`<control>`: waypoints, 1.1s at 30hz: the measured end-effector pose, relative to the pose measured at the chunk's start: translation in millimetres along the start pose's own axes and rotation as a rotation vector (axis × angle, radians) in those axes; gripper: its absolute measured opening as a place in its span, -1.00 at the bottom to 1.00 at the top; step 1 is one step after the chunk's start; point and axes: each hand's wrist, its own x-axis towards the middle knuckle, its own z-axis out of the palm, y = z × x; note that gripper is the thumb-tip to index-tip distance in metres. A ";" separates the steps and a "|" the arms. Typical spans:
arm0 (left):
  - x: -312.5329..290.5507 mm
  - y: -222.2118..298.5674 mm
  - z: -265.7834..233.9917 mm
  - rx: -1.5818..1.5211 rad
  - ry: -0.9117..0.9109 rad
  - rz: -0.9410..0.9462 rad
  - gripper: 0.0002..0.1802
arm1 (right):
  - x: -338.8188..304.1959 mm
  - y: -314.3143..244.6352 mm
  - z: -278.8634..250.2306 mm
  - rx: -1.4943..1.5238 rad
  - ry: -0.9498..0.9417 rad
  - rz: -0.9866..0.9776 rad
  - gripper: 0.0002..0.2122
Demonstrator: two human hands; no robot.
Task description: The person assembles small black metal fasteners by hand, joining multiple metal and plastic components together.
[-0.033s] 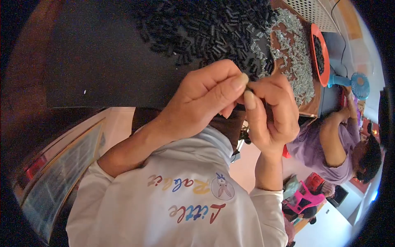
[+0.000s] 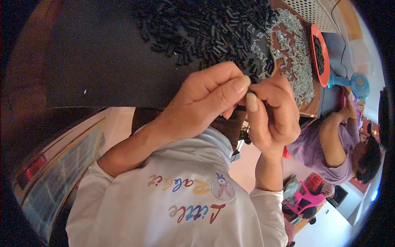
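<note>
My left hand is closed in a pinch, thumb pressed against the bent fingers. What it grips, if anything, is hidden. Its fingertips meet those of my right hand, also pinched shut. A small dark piece shows between the right thumb and forefinger; most of it is covered. Just beyond both hands, a heap of short black ribbed tubes covers part of the dark tabletop. To its right lies a spread of small silvery coiled pieces that look like springs.
An orange-red tray holding small black pieces stands at the right, by a blue fan. A person in a purple top sits to the right. A pink plastic stool is lower down. A white perforated panel borders the far right.
Both pinched hands have shifted very slightly toward me, still joined at the fingertips. Everything else looks the same.
</note>
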 end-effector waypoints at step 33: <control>-11.7 15.8 -11.5 -0.034 0.151 0.087 -0.70 | 63.0 65.4 -25.4 -0.197 -0.584 -0.012 -0.84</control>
